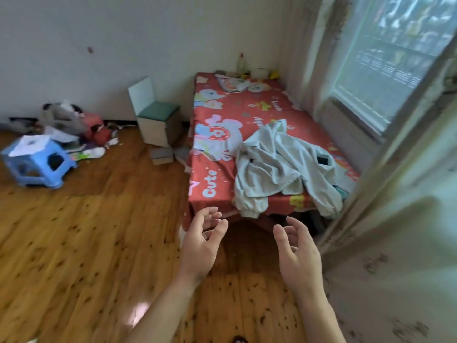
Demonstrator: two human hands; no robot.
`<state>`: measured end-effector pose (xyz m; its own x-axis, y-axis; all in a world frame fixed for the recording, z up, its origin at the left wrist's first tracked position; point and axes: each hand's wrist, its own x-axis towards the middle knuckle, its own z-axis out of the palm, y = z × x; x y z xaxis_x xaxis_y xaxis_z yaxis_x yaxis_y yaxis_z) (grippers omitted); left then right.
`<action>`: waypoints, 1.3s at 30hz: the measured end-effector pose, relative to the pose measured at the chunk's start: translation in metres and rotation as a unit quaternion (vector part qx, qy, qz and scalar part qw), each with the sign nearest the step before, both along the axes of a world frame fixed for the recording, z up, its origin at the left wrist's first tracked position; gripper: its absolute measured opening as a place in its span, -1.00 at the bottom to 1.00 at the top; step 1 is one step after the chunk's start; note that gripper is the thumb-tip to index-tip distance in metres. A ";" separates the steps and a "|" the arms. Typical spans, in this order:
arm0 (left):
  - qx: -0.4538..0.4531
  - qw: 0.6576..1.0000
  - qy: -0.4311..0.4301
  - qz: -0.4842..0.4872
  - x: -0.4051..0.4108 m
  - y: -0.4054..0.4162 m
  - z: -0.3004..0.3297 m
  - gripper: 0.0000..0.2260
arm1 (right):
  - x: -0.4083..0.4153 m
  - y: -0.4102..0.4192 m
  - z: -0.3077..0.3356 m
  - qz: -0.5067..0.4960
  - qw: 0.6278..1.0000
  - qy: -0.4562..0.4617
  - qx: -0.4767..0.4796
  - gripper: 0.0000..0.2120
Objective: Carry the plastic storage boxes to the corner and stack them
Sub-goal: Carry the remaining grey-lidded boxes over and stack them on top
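No plastic storage box shows in this view. My left hand (pixel 201 240) and my right hand (pixel 295 248) are held out side by side over the wooden floor, palms turned toward each other, fingers apart and slightly curled, with nothing in them. They hover just in front of the near end of a low bed with a red cartoon-print sheet (pixel 222 134). A pale jacket (pixel 277 167) lies crumpled on the sheet's near half, spilling over its front edge.
A blue plastic stool (pixel 37 162) with paper on top stands at the left. Behind it a pile of clutter (pixel 71 125) lies against the wall. A small white and green seat (pixel 155 120) stands beside the bed. A window (pixel 395 58) fills the right.
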<state>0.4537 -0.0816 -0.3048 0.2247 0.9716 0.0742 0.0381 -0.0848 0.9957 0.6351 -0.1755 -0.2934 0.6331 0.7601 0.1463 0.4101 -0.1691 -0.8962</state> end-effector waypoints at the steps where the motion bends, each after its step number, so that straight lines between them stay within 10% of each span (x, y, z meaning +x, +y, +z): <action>1: 0.000 1.000 0.000 0.014 -0.004 0.007 -0.001 -0.74 | -0.001 0.014 -0.002 0.014 1.000 0.002 -0.003 -0.38; 39: -0.023 0.960 0.027 0.277 -0.103 0.227 -0.004 -0.57 | -0.073 0.348 -0.014 0.271 0.962 0.015 -0.027 -0.65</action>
